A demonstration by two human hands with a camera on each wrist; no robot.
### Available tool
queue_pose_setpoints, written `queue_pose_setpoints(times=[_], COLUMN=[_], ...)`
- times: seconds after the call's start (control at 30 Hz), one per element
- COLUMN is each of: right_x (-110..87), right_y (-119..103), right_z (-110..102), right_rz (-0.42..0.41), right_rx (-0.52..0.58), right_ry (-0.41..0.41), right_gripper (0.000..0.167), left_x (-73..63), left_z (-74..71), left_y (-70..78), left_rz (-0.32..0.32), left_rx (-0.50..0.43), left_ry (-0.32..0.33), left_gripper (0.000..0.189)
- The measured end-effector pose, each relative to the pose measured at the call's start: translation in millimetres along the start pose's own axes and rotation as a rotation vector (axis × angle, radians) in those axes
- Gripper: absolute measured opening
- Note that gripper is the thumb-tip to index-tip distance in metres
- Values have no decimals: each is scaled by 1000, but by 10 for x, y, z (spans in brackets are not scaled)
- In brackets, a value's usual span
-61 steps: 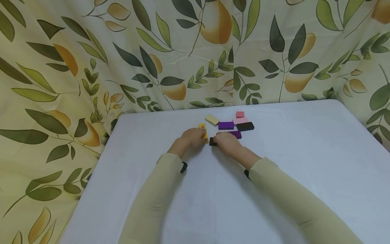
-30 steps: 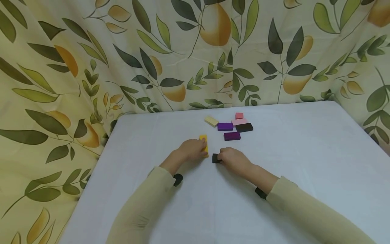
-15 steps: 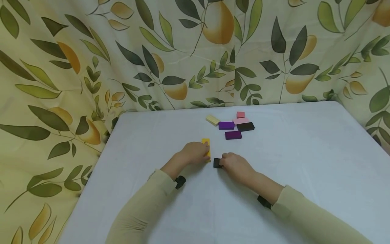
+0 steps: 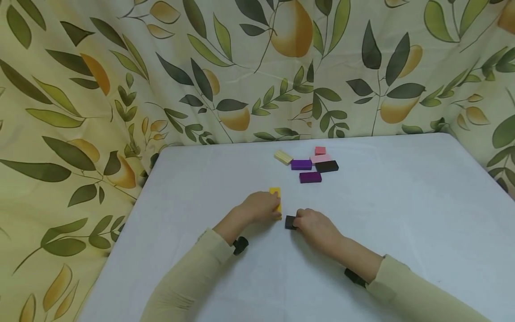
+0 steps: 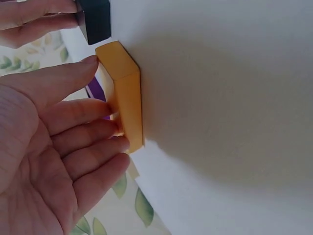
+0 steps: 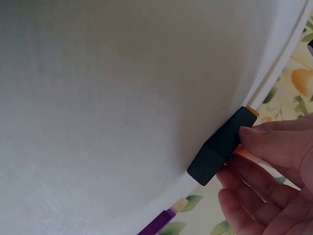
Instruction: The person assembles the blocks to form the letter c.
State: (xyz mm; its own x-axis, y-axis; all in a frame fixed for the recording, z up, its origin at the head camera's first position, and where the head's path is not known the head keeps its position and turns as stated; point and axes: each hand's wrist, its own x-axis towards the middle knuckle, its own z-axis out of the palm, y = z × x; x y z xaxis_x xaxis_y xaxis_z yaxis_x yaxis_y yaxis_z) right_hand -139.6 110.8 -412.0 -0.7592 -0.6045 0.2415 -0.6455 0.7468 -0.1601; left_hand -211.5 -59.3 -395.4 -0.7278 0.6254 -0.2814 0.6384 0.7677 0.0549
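In the head view, my left hand (image 4: pixel 260 205) holds a yellow rectangular block (image 4: pixel 275 191) on the table, its long side running away from me. The left wrist view shows the thumb at the near end of this yellow block (image 5: pixel 128 100) and the fingertips along its top and far part. My right hand (image 4: pixel 318 229) pinches a black block (image 4: pixel 290 222) just to the right and slightly nearer, a small gap apart. In the right wrist view, thumb and fingers grip this black block (image 6: pixel 222 147) from two sides; the head view hides part of it behind the fingers.
Farther back on the white-covered table (image 4: pixel 402 201) lie a dark purple block (image 4: pixel 310 177), a violet block (image 4: pixel 301 165), another black block (image 4: pixel 327 166), a pink block (image 4: pixel 320 158), a small coral block (image 4: pixel 320 150) and a cream block (image 4: pixel 283 157). A leaf-patterned curtain (image 4: pixel 257 80) hangs behind.
Both hands have drawn the yellow and black blocks toward me, away from the other blocks, sliding side by side. The movement has slowed in the last half second. The back blocks stayed put.
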Motion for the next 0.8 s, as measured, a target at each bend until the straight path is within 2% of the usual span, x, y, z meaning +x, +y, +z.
queue_pose_setpoints(times=[0.43, 0.8], right_x=[-53, -103], right_y=[-78, -105], right_z=[-13, -19], right_rz=[24, 9], right_rx=[-15, 77], right_ry=[-19, -17], right_gripper=[10, 7], left_x=[-101, -120], left_z=[38, 24], left_y=[81, 94], left_rz=[33, 28], left_rx=[64, 79], left_ry=[19, 19], left_gripper=[27, 29])
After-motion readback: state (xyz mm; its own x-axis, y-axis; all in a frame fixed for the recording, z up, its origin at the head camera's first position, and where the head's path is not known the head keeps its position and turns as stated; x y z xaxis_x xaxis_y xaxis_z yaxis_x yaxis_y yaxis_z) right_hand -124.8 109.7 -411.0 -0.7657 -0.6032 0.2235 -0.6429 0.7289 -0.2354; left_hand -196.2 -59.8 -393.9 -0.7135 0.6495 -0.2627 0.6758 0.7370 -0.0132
